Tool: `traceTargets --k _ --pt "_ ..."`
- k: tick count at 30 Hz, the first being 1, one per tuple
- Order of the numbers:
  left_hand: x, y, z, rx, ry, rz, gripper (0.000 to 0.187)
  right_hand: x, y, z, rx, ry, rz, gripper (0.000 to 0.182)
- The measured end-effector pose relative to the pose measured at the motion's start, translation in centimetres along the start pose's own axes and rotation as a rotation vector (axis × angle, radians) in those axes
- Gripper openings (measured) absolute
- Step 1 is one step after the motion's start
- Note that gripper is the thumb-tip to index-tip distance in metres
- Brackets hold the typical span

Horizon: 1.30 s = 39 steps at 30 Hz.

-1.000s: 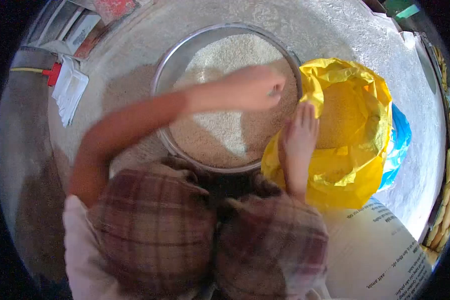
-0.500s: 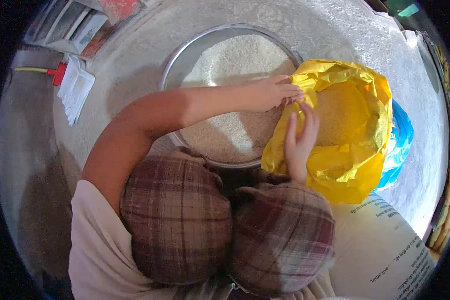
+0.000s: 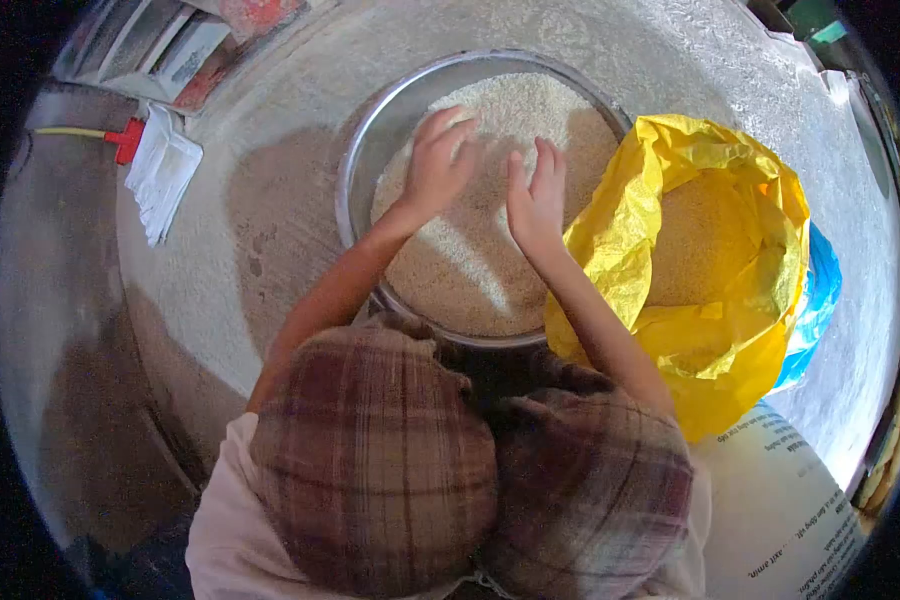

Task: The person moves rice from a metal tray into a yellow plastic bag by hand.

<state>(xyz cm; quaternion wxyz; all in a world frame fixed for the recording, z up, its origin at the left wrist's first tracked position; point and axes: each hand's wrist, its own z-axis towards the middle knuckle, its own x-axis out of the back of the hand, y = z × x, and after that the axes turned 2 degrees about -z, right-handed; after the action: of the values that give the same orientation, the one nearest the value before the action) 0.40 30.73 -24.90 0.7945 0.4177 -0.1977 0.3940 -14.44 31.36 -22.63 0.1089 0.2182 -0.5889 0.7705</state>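
Note:
Over a round metal basin (image 3: pixel 355 165) of pale grain (image 3: pixel 490 255), both of my hands hover with their fingers apart. My left hand (image 3: pixel 440 165) is above the basin's left part, slightly blurred, with nothing seen in it. Near the middle, my right hand (image 3: pixel 537 200) is open and empty too. Whether any fingertip touches the grain cannot be told. Right of the basin stands a yellow bag (image 3: pixel 740 345) with its mouth open, holding browner grain (image 3: pixel 700 240); its left edge overlaps the basin's rim.
A blue bag (image 3: pixel 818 300) shows behind the yellow one. At lower right lies a white printed sack (image 3: pixel 780 500). Folded white material (image 3: pixel 163 175) with a red piece (image 3: pixel 126 140) is at the left. Plaid-covered knees (image 3: pixel 380 460) fill the lower middle.
My left hand has moved left from the yellow bag's edge to above the basin. My right hand has left the bag and moved up and left. The bag's mouth stands wider.

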Motion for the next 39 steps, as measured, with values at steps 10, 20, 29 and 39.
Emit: traceTargets --k 10,20,29,39 --pt "-4.4 -2.8 -6.2 0.914 0.062 -0.562 0.037 -5.4 5.0 -2.1 -0.122 0.196 0.093 0.037" --pt "-3.9 1.7 -4.2 1.329 0.038 -1.775 0.037 -7.1 3.2 -1.0 -0.777 0.299 1.238 0.038" --pt "-0.4 10.2 5.5 1.137 0.041 -1.841 0.028 1.0 -2.9 2.6 -0.567 0.412 1.293 0.039" --pt "-3.5 17.2 9.9 0.277 -0.905 -0.730 0.022 15.5 -2.8 -3.8 -0.383 0.783 0.385 0.039"
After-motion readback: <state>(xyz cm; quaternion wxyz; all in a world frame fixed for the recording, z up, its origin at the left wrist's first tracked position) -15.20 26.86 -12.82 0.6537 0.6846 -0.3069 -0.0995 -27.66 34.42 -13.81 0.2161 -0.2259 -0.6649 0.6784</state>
